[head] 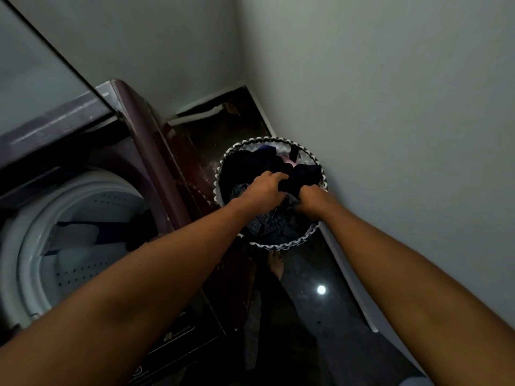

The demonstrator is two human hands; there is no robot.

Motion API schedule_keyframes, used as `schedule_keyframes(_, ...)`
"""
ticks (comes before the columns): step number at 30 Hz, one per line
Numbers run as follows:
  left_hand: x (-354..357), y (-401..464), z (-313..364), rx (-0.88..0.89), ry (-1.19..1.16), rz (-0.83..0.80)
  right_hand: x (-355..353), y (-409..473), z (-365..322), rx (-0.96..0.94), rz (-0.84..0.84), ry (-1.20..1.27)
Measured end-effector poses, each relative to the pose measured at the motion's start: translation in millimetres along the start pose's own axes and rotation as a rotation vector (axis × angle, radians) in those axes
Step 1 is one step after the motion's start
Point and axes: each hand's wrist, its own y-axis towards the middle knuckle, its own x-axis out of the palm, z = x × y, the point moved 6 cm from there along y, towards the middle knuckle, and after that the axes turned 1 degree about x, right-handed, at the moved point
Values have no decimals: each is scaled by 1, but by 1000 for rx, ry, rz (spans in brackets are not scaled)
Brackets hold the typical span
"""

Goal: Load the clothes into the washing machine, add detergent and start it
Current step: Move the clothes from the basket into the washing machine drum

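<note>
In this dim corner, both the left hand (264, 188) and right hand (310, 200) are clenching their fingers around dark clothes (295, 174) inside the laundry basket (281, 245), readying a lift toward the open washing machine (75, 235).

fingers (281, 178) buried in clothes (303, 174), basket (267, 140) contents dim

Both hands (289, 195) in laundry basket (281, 245)

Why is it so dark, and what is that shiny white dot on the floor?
Head view: the room is dim, so the dark clothes in the round zigzag-rimmed laundry basket blur together; the white dot is a light's glare on the glossy dark floor; the wide lens bends the walls.
</note>
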Motion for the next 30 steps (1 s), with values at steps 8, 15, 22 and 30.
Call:
schedule_keyframes(8,7,-20,-13,-157,27,-114,-61,-39,-45,74,15,936)
schedule_keyframes(15,-4,-55,-15,-262,-536,39,-113,-83,-106,-101,-199,1595)
schedule_keyframes(22,-96,-105,-20,-428,-832,533,-105,-85,-92,-62,-52,825)
schedule_keyframes(30,-143,-153,-5,-250,-828,653,-75,-125,-165,-267,-340,670)
